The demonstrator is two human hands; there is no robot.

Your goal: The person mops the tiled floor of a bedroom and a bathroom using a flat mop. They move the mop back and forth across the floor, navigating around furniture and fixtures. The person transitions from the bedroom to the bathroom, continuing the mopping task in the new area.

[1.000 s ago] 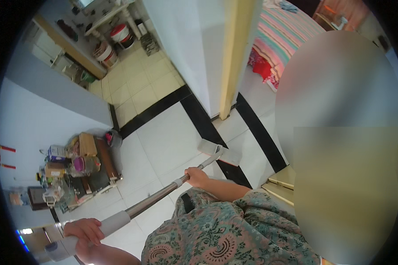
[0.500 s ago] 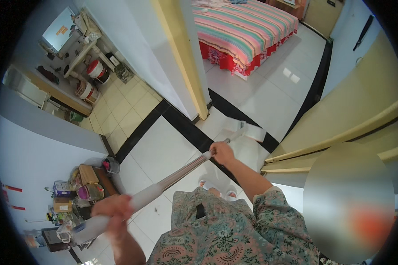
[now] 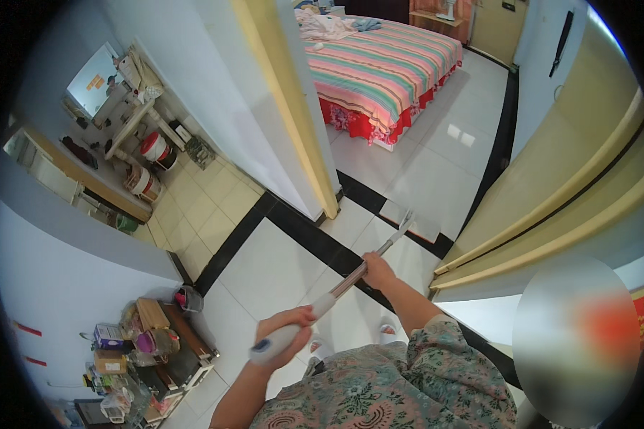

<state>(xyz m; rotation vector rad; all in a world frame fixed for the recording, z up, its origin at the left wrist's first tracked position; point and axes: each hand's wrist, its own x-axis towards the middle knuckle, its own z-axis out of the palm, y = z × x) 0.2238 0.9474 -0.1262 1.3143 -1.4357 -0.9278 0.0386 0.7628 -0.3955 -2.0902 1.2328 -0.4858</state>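
Observation:
A long flat mop runs diagonally from near my body toward the bedroom doorway. My left hand (image 3: pixel 285 334) is closed round the thick white grip (image 3: pixel 323 306) near the handle's top end. Farther down, my right hand (image 3: pixel 379 273) wraps round the thin metal pole (image 3: pixel 350 279). The pale, flat mop head (image 3: pixel 423 227) lies on the floor across the black tile strip at the doorway; its outline is hard to make out against the white tiles.
A yellow-edged wall corner (image 3: pixel 329 204) stands left of the mop head, a yellowish door (image 3: pixel 551 207) right of it. Beyond is a bed (image 3: pixel 386 64) with a striped cover. At left stand a cluttered low cabinet (image 3: pixel 175 350) and a small bin (image 3: pixel 188 299).
My left hand has swung forward and right, closer to my right hand, pushing the mop. The mop head has slid away, a little farther into the doorway. The view has shifted slightly.

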